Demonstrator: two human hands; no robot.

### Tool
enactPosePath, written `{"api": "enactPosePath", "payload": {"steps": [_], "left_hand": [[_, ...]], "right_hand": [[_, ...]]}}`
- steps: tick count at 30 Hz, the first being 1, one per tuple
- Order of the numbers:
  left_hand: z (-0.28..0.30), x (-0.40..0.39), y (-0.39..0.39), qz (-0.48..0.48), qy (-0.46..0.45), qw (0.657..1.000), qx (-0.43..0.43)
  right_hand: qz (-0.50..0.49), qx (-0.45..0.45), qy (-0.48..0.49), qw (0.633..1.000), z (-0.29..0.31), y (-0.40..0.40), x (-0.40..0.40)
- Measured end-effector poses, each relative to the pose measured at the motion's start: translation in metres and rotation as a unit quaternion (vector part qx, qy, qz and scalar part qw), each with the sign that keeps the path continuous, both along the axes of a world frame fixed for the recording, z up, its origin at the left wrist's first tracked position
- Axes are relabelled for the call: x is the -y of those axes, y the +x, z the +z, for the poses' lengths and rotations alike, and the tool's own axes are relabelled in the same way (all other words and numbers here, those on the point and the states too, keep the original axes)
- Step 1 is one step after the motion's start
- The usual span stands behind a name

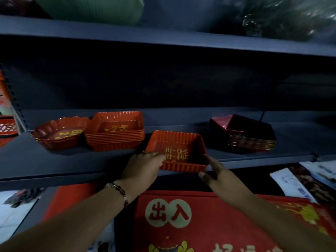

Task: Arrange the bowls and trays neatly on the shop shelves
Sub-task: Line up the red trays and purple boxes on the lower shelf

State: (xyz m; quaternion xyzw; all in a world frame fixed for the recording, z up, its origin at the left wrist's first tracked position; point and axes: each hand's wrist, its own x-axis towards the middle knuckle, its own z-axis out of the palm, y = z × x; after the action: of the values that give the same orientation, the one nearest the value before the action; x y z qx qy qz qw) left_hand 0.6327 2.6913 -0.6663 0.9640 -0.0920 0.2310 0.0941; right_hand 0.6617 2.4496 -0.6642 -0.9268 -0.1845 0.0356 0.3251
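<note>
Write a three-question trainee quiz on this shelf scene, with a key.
1. True or false: the single red tray sits at the shelf's front edge.
2. Which hand has its grip on that tray: left hand or right hand?
3. What stands between the scalloped bowls and the single tray?

Key: 1 true. 2 left; the right only touches its corner with straight fingers. 3 the stack of red trays.
</note>
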Motion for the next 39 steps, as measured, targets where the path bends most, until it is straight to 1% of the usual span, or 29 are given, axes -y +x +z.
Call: {"api": "enactPosePath", "payload": {"steps": [2,3,4,5,7,8,10,12,13,14,15,16,17,19,20,22,23,25,28,30,32,33,35,37,38,39], "left_hand": [[0.001,0.011,-0.009,-0.027,0.028,0.999,0.013],[0.001,0.014,-0.013,-0.04,0.044,0.998,0.024],[0.001,0.015,-0.018,-0.049,0.059,0.996,0.04],[0.0,0.015,-0.021,-0.062,0.058,0.994,0.065],[-0.003,0.014,-0.026,-0.098,0.032,0.988,0.115],[0.001,0.016,-0.033,-0.104,-0.016,0.988,0.11],[0.01,0.021,-0.047,-0.074,-0.179,0.98,0.055],[0.019,0.023,-0.059,-0.054,-0.336,0.939,-0.041],[0.022,0.02,-0.062,-0.055,-0.384,0.92,-0.058],[0.024,0.016,-0.065,-0.057,-0.406,0.91,-0.065],[0.025,0.011,-0.066,-0.051,-0.403,0.912,-0.063],[0.025,0.003,-0.067,-0.034,-0.382,0.922,-0.05],[0.026,-0.007,-0.066,-0.012,-0.365,0.93,-0.028],[0.029,-0.03,-0.066,0.016,-0.361,0.932,0.019],[0.032,-0.04,-0.067,0.02,-0.366,0.93,0.031],[0.036,-0.062,-0.064,0.042,-0.366,0.928,0.05],[0.038,-0.073,-0.063,0.06,-0.363,0.928,0.06],[0.041,-0.091,-0.056,0.092,-0.362,0.925,0.073],[0.043,-0.124,-0.037,0.125,-0.364,0.919,0.09],[0.042,-0.144,-0.021,0.126,-0.342,0.925,0.107],[0.037,-0.161,-0.005,0.121,-0.324,0.932,0.11],[0.033,-0.17,0.002,0.122,-0.318,0.935,0.101],[0.026,-0.181,0.013,0.128,-0.295,0.944,0.076],[0.019,-0.192,0.019,0.128,-0.262,0.955,0.061],[0.016,-0.196,0.021,0.131,-0.241,0.961,0.047],[0.013,-0.199,0.022,0.135,-0.216,0.967,0.03]], "right_hand": [[-0.061,-0.053,0.131,0.988,0.0,-0.01,-0.003],[-0.11,-0.091,0.198,0.97,-0.001,-0.013,-0.006],[-0.16,-0.135,0.263,0.942,-0.003,-0.013,-0.007],[-0.205,-0.178,0.323,0.906,-0.007,-0.012,-0.008],[-0.269,-0.246,0.414,0.834,-0.012,-0.014,-0.009],[-0.278,-0.261,0.434,0.816,-0.013,-0.018,-0.01],[-0.274,-0.27,0.464,0.798,-0.012,-0.027,-0.014],[-0.257,-0.276,0.503,0.777,-0.008,-0.034,-0.019],[-0.246,-0.277,0.52,0.77,-0.005,-0.037,-0.023],[-0.234,-0.273,0.536,0.764,-0.001,-0.038,-0.028],[-0.219,-0.267,0.546,0.763,0.003,-0.038,-0.032],[-0.199,-0.256,0.547,0.772,0.008,-0.038,-0.038],[-0.17,-0.242,0.543,0.786,0.013,-0.038,-0.044],[-0.11,-0.213,0.523,0.818,0.025,-0.035,-0.062],[-0.086,-0.186,0.492,0.846,0.032,-0.034,-0.072],[-0.051,-0.092,0.397,0.912,0.042,-0.027,-0.094],[-0.036,-0.039,0.355,0.933,0.046,-0.023,-0.106],[0.002,0.053,0.282,0.958,0.056,-0.014,-0.127],[0.061,0.131,0.196,0.97,0.055,0.013,-0.163],[0.118,0.149,0.128,0.973,0.05,0.035,-0.182],[0.16,0.172,0.08,0.969,0.043,0.053,-0.2],[0.156,0.192,0.054,0.967,0.04,0.059,-0.206],[0.119,0.239,0.007,0.964,0.039,0.068,-0.212],[0.101,0.269,-0.017,0.958,0.037,0.079,-0.222],[0.106,0.259,-0.028,0.959,0.036,0.082,-0.226],[0.117,0.231,-0.049,0.965,0.033,0.086,-0.231]]}}
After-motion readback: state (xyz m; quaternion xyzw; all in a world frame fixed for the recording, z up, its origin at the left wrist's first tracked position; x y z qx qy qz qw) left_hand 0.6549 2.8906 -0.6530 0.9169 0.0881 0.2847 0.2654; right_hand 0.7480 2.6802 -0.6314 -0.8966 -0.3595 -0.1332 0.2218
